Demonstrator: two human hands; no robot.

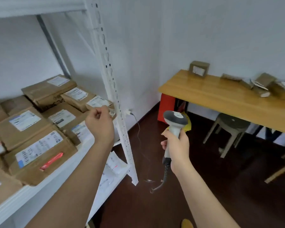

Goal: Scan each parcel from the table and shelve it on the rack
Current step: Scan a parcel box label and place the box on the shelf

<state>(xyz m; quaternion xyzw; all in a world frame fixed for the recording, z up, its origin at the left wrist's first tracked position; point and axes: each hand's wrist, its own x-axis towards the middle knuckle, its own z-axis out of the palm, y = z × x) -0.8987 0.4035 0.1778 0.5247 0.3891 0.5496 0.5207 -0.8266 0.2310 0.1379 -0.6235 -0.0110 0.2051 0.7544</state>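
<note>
Right hand (177,145) grips scanner (174,124) by its handle, head up, cord trailing to the dark floor (212,186). Left hand (99,123) loosely fisted, holding nothing — raised by the rack (115,89) post. Labelled parcels (38,129) crowd the white shelf; more boxes (260,84) sit on the wooden table (220,96) at the white wall, stool (229,129) beneath.

Your labelled brown parcels (39,129) crowd the white rack (117,99) at nine o'clock; more parcels (260,84) lie scattered on the wooden table (212,94) at two o'clock.
</note>
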